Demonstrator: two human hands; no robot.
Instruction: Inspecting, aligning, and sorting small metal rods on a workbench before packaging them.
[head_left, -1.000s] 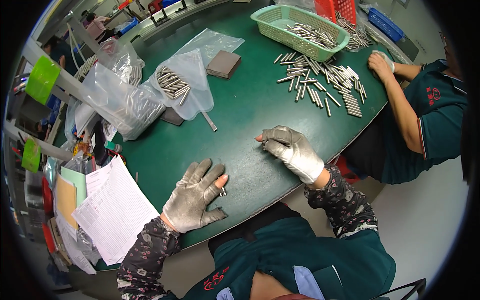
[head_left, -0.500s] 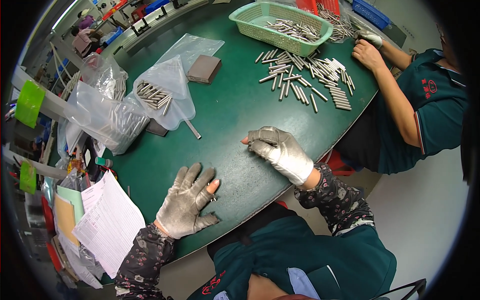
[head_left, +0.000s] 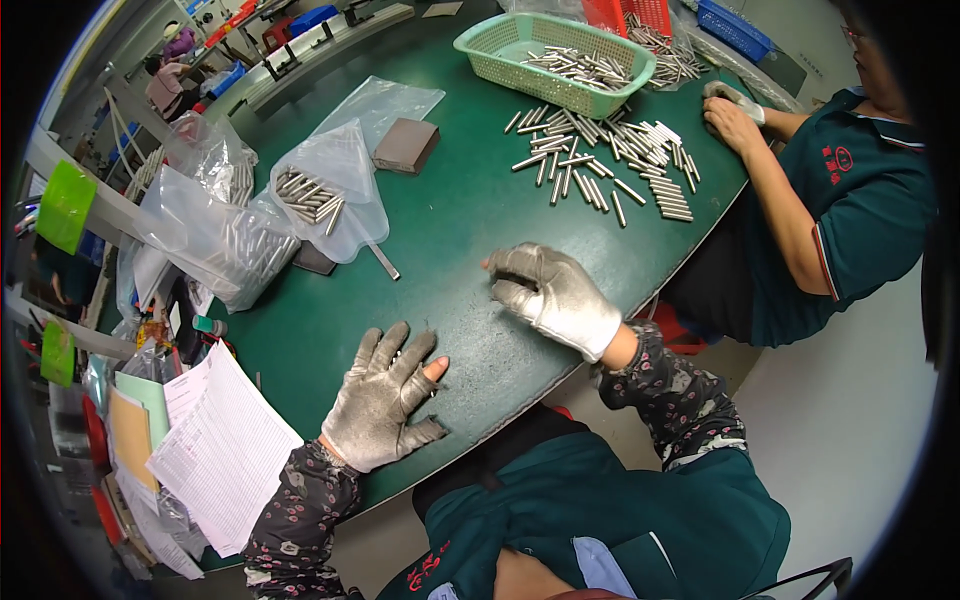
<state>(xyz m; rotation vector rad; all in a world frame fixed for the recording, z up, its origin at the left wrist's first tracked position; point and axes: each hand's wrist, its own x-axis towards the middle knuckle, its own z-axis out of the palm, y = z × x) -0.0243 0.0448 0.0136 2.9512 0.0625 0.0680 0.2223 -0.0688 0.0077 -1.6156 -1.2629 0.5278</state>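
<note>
My left hand [head_left: 378,405], in a worn grey-white glove with a bare fingertip showing, lies palm down on the green table [head_left: 440,225] with its fingers spread. Small shiny metal bits show between those fingers; what lies under the palm is hidden. To its right my right hand [head_left: 555,300], gloved alike, is held with curled fingers, and whatever they may hold is hidden. Beyond it spreads a loose pile of short steel pins [head_left: 600,160], some lined up in a row. An open plastic bag [head_left: 345,165] with more steel pins lies ahead of my left hand.
A pale green basket [head_left: 480,62] of pins stands at the back, beside a red basket [head_left: 655,15]. A brown block [head_left: 406,146] and a metal strip [head_left: 385,262] lie mid-table. Filled bags [head_left: 225,240] and papers [head_left: 225,450] line the left. A co-worker's hands [head_left: 735,118] rest at the right.
My left hand has shifted slightly right, still spread flat. My right hand stays curled and has turned a little. The co-worker's head has come further into view.
</note>
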